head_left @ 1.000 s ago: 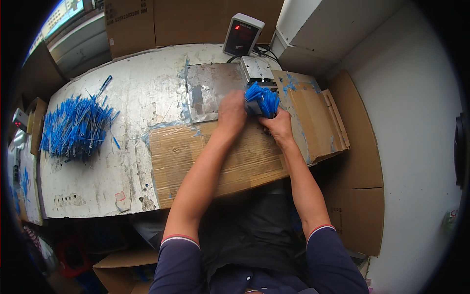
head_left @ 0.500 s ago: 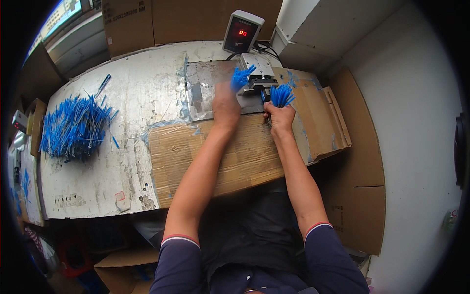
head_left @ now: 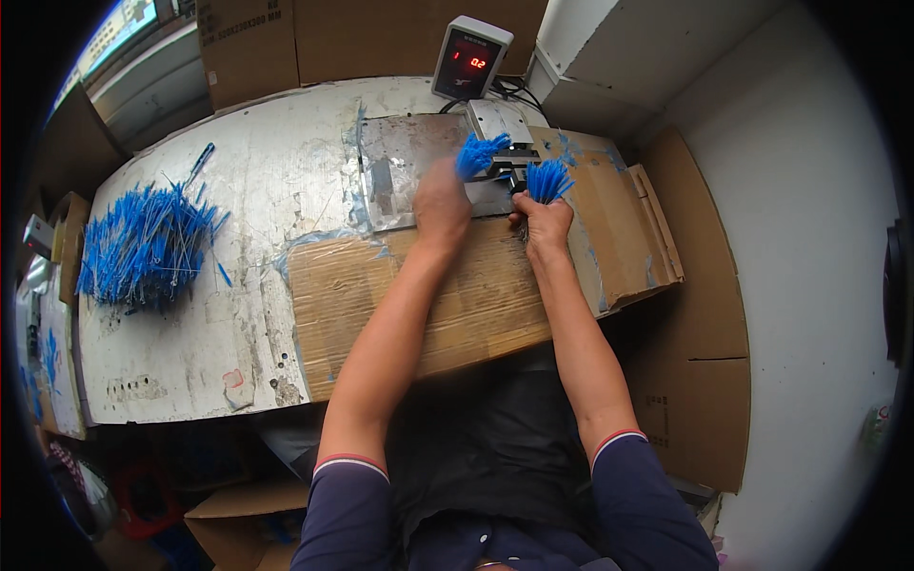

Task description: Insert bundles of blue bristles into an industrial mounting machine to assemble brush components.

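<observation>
My left hand (head_left: 443, 205), blurred by motion, is closed around a bundle of thin blue-ended wires (head_left: 483, 152). Their blue ends fan out beside the dark jaws of a small metal bench machine (head_left: 500, 119). Just right of those jaws, my right hand (head_left: 546, 224) grips a second bundle of blue-ended wires (head_left: 548, 181), blue ends up, thumb toward the jaws. Bare thin stems show below that fist. Whether a single wire sits in the jaws is too small to tell.
A big heap of blue-ended wires (head_left: 152, 247) lies at the table's left, a pen (head_left: 200, 164) behind it. Behind the machine stands a display box (head_left: 471, 59) with red digits. Cardboard (head_left: 419, 305) covers the near table edge; a cardboard box (head_left: 624, 228) sits at the right.
My left hand and its bundle have shifted slightly right, closer to the machine's jaws. The red digits on the display have changed. My right hand has barely moved.
</observation>
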`<state>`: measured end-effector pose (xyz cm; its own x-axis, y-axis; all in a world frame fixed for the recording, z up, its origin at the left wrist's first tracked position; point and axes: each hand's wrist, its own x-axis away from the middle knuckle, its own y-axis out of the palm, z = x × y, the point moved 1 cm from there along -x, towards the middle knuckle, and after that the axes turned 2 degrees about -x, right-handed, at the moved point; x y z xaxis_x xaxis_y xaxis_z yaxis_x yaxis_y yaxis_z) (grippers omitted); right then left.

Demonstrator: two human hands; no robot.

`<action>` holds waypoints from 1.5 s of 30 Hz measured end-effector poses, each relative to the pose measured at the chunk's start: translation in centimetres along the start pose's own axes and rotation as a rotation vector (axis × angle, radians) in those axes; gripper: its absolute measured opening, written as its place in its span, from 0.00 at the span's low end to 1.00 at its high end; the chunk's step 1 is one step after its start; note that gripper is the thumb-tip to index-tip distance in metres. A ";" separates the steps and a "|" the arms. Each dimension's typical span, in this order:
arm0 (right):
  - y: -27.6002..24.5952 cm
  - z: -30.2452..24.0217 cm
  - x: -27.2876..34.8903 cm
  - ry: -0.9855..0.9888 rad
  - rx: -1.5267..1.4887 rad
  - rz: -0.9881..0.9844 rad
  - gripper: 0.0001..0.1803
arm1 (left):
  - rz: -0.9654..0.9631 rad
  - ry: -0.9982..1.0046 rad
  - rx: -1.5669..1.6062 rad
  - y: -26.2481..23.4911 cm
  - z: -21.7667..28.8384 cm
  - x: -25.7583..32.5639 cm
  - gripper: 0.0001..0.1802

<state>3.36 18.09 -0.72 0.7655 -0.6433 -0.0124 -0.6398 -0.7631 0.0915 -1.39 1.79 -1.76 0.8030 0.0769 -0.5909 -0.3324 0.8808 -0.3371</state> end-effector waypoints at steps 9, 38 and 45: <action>-1.3 -0.6 0.4 0.124 -0.206 -0.157 0.06 | -0.130 0.072 -0.042 0.7 -0.5 0.2 0.07; 1.6 -1.3 0.4 0.089 0.015 -0.021 0.08 | 0.005 -0.065 -0.122 -0.1 -0.4 -0.3 0.07; 1.6 -1.6 0.1 0.113 0.017 -0.027 0.07 | 0.060 0.022 -0.103 -0.6 0.5 -0.4 0.11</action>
<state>2.51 16.87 0.99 0.7846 -0.6122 0.0979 -0.6193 -0.7815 0.0761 -1.28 1.51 -0.94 0.7694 0.1166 -0.6280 -0.4296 0.8220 -0.3738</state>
